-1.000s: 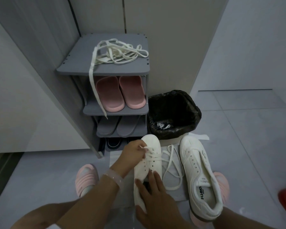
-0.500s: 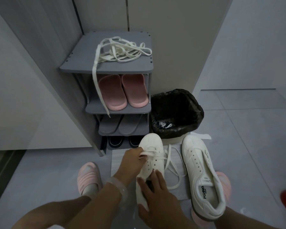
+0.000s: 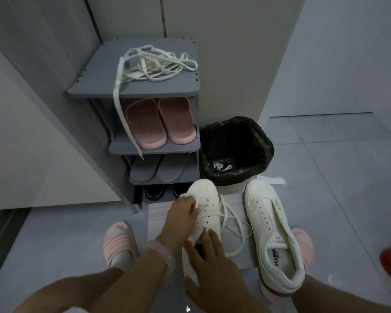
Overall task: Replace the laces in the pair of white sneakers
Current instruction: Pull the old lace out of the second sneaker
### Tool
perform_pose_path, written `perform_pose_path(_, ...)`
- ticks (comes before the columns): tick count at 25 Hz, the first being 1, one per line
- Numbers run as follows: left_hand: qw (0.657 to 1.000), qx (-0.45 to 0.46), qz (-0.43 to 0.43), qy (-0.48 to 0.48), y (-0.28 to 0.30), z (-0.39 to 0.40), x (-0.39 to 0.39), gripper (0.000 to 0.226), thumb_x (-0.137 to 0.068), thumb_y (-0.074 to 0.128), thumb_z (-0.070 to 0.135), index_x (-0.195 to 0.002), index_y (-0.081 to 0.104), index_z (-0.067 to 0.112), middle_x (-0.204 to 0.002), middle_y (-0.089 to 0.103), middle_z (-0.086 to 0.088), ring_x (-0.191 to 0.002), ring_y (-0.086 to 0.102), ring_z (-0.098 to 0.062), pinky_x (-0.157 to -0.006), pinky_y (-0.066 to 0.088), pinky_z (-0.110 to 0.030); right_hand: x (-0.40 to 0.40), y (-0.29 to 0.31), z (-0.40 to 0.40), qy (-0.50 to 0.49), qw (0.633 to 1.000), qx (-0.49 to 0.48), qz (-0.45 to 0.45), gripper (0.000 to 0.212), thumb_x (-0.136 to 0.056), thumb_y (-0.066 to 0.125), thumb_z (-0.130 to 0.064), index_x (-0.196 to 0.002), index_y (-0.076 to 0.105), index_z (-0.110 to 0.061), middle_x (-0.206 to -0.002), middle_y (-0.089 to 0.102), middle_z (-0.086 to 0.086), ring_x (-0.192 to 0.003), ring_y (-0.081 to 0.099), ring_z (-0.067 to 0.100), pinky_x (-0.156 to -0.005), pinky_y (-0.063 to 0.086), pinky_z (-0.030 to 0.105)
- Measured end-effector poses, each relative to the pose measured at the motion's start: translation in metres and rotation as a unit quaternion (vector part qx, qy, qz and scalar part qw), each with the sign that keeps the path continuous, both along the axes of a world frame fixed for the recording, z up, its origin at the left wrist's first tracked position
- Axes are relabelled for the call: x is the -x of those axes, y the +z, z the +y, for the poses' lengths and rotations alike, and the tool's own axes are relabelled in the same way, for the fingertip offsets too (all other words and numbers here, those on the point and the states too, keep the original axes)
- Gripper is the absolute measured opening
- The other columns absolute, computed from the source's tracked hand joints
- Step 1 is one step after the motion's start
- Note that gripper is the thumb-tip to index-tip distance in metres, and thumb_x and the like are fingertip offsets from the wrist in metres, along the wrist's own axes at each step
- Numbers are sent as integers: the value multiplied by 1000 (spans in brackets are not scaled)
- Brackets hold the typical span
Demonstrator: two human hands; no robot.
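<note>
The left hand pinches a lace over the left sneaker, hiding its eyelets; the right hand lies flat-fingered across its heel. The unlaced right sneaker stands just beside on the floor, before a black-lined bin. Loose laces tangle on the shoe rack top, one dangling off the front edge.

You see smooth, faintly sheened leather-like white sneakers, flat woven cloth laces on a matt grey plastic-looking rack, soft matt rubbery pink slippers, a crinkled glossy black plastic bin liner and a smooth, lightly reflective tiled floor
</note>
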State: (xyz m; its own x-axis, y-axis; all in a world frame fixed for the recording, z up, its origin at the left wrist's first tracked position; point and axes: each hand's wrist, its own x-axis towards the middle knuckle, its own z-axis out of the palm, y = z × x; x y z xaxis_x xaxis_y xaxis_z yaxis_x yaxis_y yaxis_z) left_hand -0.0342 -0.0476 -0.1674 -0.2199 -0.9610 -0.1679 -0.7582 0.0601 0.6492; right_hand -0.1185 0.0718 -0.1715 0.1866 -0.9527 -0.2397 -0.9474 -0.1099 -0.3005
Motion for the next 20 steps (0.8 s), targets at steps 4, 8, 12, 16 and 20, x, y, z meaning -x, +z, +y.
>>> perform_pose_path(4,958,149,125,211,34,-28,-15,17,-89,58,17,-76,52,8,-63,45,1,-60,42,-14,-57,32,-23,1,-1,-1,-7,1000,3,-13,66,-58,42,-65,-117,54,-38,-127,60,6,-111,63,25,-43,52,17)
perform_pose_path(8,990,-63,108,70,9,1,-19,10,-86,64,20,-82,55,15,-75,54,4,-73,52,-12,-60,37,-9,-1,0,1,-12,1000,1,-19,66,-59,41,-64,-117,52,-35,-123,63,7,-109,63,27,-41,52,17)
perform_pose_path(12,1000,-8,14,15,-14,7,-8,29,-88,58,12,-66,41,23,-74,46,7,-77,47,-14,-67,31,-18,1,5,0,-13,1000,27,-2,68,-64,40,-61,-123,52,-31,-126,61,8,-115,60,28,-44,53,19)
perform_pose_path(16,976,59,164,132,27,-6,-3,23,-93,47,9,-72,43,17,-69,48,7,-64,45,-9,-60,34,-22,0,6,1,16,999,29,-8,65,-76,42,-54,-138,37,-32,-155,21,11,-140,25,32,-74,58,35)
perform_pose_path(20,908,-12,349,231,56,-23,-8,21,-98,39,12,-78,42,18,-62,60,1,-62,57,-17,-66,48,-30,0,4,1,-3,1000,14,-10,71,-69,34,-60,-134,42,-32,-148,36,15,-135,36,33,-66,59,35)
